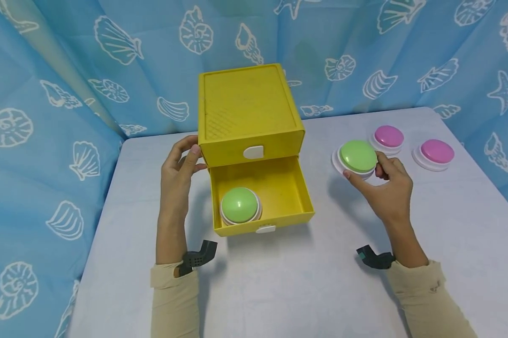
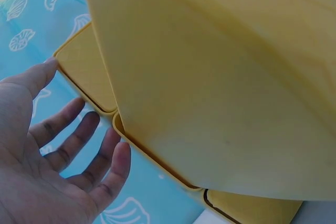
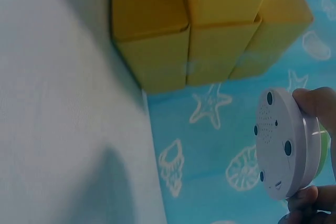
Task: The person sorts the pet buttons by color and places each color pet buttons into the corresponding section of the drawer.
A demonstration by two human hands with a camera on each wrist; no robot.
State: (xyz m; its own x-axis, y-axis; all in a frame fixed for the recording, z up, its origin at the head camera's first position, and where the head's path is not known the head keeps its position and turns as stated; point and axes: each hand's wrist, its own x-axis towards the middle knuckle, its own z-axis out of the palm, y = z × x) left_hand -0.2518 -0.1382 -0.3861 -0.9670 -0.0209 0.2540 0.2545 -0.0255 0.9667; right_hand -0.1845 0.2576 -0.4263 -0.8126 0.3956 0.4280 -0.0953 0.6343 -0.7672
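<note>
My left hand (image 1: 178, 176) touches the left side of a yellow drawer unit (image 1: 249, 103), its fingers spread and loosely bent along the edge in the left wrist view. Below the closed top drawer, another drawer (image 1: 285, 185) stands pulled out. In its front left corner lies a green push-button buzzer (image 1: 239, 205) on a white base. To the right of the unit, my right hand (image 1: 390, 188) pinches a second green buzzer (image 1: 358, 156) by its white rim, raised over the table. The right wrist view shows that buzzer's white underside (image 3: 278, 145) with dark feet and small holes.
Two pink buzzers (image 1: 389, 136) with white bases sit at the back right of the white-covered table (image 1: 279, 286), beyond my right hand. A blue shell-print curtain (image 1: 152, 70) hangs right behind the table and on both sides.
</note>
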